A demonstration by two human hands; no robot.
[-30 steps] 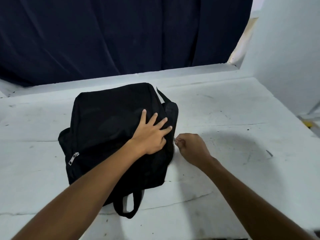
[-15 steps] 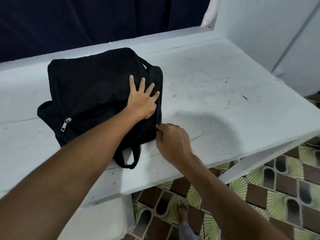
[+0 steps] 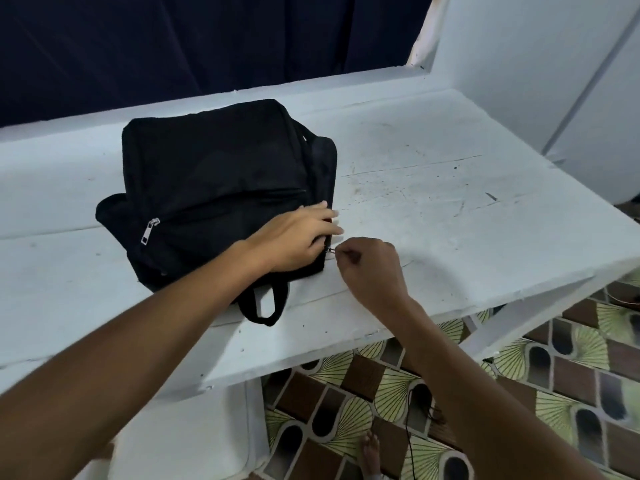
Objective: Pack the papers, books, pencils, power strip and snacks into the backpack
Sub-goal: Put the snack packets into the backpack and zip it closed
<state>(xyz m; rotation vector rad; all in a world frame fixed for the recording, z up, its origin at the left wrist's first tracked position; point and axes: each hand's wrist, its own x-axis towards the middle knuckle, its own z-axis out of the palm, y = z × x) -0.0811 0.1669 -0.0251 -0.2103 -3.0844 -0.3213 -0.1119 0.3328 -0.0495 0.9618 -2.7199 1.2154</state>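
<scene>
Two bare forearms reach in from the lower edge of the head view, uncovered as far up as the frame shows, with no sleeve on them. The left hand (image 3: 294,241) and the right hand (image 3: 372,268) are bare, without a glove, ring, watch or band. Low in the frame a bare foot (image 3: 370,453) shows its toes, with no shoe on it.

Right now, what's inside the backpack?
Cannot be seen: the black backpack is closed fabric. The left hand rests on it; the right hand pinches the side zipper pull.
</scene>
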